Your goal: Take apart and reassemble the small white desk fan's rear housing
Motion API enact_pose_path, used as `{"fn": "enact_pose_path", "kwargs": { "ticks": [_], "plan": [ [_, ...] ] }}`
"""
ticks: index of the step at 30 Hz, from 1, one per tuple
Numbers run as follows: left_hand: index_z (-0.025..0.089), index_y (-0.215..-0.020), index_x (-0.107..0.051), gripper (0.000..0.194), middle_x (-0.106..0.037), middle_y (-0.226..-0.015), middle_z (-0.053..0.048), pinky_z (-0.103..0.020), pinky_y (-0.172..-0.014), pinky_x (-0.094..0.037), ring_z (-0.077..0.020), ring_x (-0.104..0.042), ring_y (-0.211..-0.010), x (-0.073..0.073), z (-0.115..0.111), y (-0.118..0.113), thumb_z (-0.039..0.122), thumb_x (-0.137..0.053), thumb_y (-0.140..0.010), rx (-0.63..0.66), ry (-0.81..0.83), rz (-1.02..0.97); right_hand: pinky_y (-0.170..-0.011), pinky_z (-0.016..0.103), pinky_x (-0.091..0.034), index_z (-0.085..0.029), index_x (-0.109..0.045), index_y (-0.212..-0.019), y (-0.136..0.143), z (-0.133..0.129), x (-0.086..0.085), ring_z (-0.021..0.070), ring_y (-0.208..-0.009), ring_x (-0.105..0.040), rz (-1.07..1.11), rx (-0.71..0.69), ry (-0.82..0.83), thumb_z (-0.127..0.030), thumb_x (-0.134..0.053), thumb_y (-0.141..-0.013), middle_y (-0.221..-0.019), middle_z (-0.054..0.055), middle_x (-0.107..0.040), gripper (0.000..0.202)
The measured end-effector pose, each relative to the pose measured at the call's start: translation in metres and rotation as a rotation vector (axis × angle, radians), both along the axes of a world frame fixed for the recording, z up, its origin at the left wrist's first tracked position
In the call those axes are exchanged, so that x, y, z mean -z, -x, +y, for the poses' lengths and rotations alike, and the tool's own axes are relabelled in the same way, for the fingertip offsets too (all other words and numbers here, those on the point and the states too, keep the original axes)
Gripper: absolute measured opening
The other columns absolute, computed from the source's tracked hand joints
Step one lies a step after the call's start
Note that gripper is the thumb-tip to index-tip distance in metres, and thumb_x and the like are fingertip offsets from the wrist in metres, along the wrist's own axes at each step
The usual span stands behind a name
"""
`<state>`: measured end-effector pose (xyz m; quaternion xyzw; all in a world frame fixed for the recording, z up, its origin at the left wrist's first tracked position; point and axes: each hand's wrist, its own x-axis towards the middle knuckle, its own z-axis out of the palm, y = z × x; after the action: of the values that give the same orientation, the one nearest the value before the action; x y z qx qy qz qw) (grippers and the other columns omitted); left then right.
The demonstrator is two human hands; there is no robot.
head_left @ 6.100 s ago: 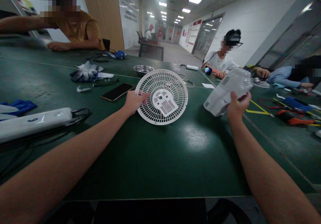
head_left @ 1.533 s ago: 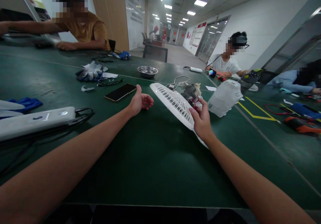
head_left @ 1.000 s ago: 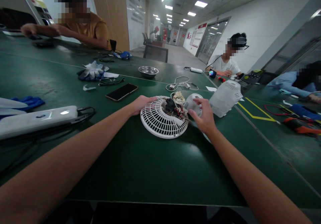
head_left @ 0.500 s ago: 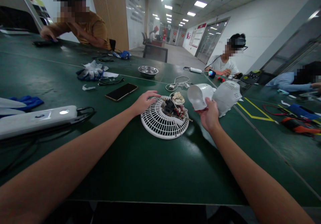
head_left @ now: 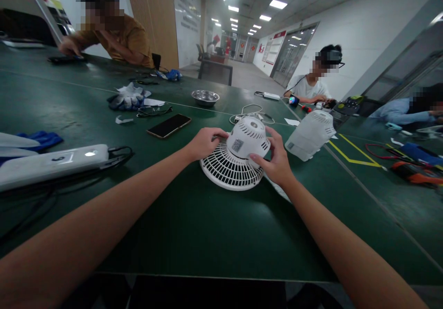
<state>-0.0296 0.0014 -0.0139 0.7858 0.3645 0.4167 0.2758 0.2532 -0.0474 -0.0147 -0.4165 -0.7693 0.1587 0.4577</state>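
Observation:
A white fan grille (head_left: 231,176) lies on the green table in front of me. Over its middle sits a white fan motor cover (head_left: 248,136), dome-shaped, with vent slots and a printed label; it hides the motor and wires. My right hand (head_left: 276,159) grips this cover from the right, thumb in front and fingers behind. At the left, my left hand (head_left: 206,143) has its fingers curled at the grille's rim, close to the cover. Partly hidden by my right wrist is a thin white edge (head_left: 279,190).
A white plastic housing (head_left: 309,136) stands to the right. A phone (head_left: 169,126), a metal bowl (head_left: 205,98), gloves (head_left: 128,98) and a white cable (head_left: 251,112) lie beyond. At left is a long white device (head_left: 55,163). Several people sit around the table.
My right hand has brought the cover left onto the grille, turning it dome-up, so the motor is now hidden. My left hand's fingers have curled in, and the grille has shifted slightly right.

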Motion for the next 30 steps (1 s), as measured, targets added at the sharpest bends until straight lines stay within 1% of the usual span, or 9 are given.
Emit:
{"fn": "enact_pose_path", "kwargs": {
  "ticks": [4,6,8,10,12,16,20,26,30],
  "plan": [
    [0.019,-0.14,-0.065,0.05,-0.077,-0.124,-0.011,-0.049,-0.112,-0.049,-0.0267,-0.07,-0.118,-0.001,-0.005,-0.002,0.015,-0.06,-0.09,0.044,0.006,-0.019,-0.111,0.066,-0.053,-0.039,-0.037,-0.159,-0.008,0.007,-0.001,0.0346,-0.122,-0.068,0.0,-0.074,0.051,-0.049,-0.083,-0.084,-0.151,0.008,-0.061,0.089],
    [0.02,-0.137,-0.067,0.045,-0.074,-0.129,-0.013,-0.048,-0.111,-0.049,-0.0278,-0.068,-0.119,-0.001,-0.006,-0.003,0.027,-0.066,-0.092,0.077,-0.005,0.003,-0.113,0.068,-0.051,-0.04,-0.037,-0.161,-0.01,0.01,0.0,0.0364,-0.13,-0.064,0.011,-0.09,0.085,-0.049,-0.081,-0.085,-0.158,0.007,-0.056,0.088],
    [0.02,-0.136,-0.068,0.05,-0.071,-0.133,-0.014,-0.048,-0.109,-0.049,-0.0292,-0.068,-0.118,-0.001,-0.006,-0.002,0.041,-0.073,-0.091,0.104,-0.026,0.029,-0.114,0.068,-0.05,-0.04,-0.038,-0.16,-0.012,0.013,0.001,0.0376,-0.135,-0.062,0.036,-0.111,0.122,-0.049,-0.08,-0.086,-0.162,0.006,-0.053,0.086],
    [0.02,-0.139,-0.067,0.061,-0.07,-0.132,-0.015,-0.048,-0.108,-0.049,-0.03,-0.067,-0.117,-0.002,-0.005,-0.001,0.049,-0.078,-0.087,0.122,-0.051,0.063,-0.114,0.066,-0.052,-0.038,-0.041,-0.159,-0.014,0.014,0.002,0.0374,-0.134,-0.062,0.072,-0.138,0.141,-0.05,-0.081,-0.084,-0.16,0.007,-0.054,0.085],
    [0.021,-0.138,-0.068,0.063,-0.07,-0.13,-0.014,-0.048,-0.107,-0.049,-0.0305,-0.066,-0.117,-0.003,-0.004,0.0,0.053,-0.08,-0.085,0.13,-0.076,0.105,-0.113,0.064,-0.053,-0.035,-0.044,-0.157,-0.014,0.013,0.002,0.0368,-0.132,-0.064,0.085,-0.15,0.143,-0.05,-0.084,-0.082,-0.155,0.008,-0.058,0.086],
    [0.021,-0.12,-0.075,0.049,-0.07,-0.12,-0.012,-0.047,-0.102,-0.049,-0.0297,-0.066,-0.11,-0.006,-0.003,0.001,0.058,-0.075,-0.087,0.142,-0.109,0.149,-0.111,0.065,-0.053,-0.033,-0.048,-0.156,-0.012,0.003,-0.005,0.0382,-0.133,-0.063,0.03,-0.121,0.112,-0.053,-0.086,-0.079,-0.155,0.01,-0.058,0.088],
    [0.02,-0.109,-0.076,0.048,-0.07,-0.117,-0.012,-0.047,-0.1,-0.049,-0.0304,-0.065,-0.109,-0.008,-0.004,0.001,0.061,-0.076,-0.084,0.175,-0.119,0.163,-0.112,0.064,-0.053,-0.033,-0.05,-0.155,-0.008,-0.007,-0.013,0.0388,-0.135,-0.061,-0.054,-0.109,0.022,-0.055,-0.083,-0.08,-0.156,0.01,-0.058,0.085],
    [0.019,-0.119,-0.072,0.059,-0.069,-0.122,-0.014,-0.048,-0.103,-0.047,-0.0327,-0.063,-0.112,-0.005,-0.004,0.001,0.065,-0.076,-0.082,0.186,-0.107,0.148,-0.109,0.065,-0.054,-0.032,-0.049,-0.157,-0.004,-0.012,-0.016,0.0399,-0.133,-0.062,-0.125,-0.085,-0.021,-0.056,-0.081,-0.083,-0.156,0.011,-0.059,0.084],
    [0.019,-0.121,-0.072,0.056,-0.066,-0.128,-0.015,-0.049,-0.107,-0.046,-0.0339,-0.061,-0.119,-0.004,-0.004,0.002,0.064,-0.072,-0.086,0.223,-0.122,0.165,-0.105,0.065,-0.057,-0.032,-0.048,-0.159,0.0,-0.013,-0.017,0.0395,-0.127,-0.066,-0.151,-0.062,-0.005,-0.056,-0.079,-0.084,-0.154,0.011,-0.06,0.085]
  ]
}}
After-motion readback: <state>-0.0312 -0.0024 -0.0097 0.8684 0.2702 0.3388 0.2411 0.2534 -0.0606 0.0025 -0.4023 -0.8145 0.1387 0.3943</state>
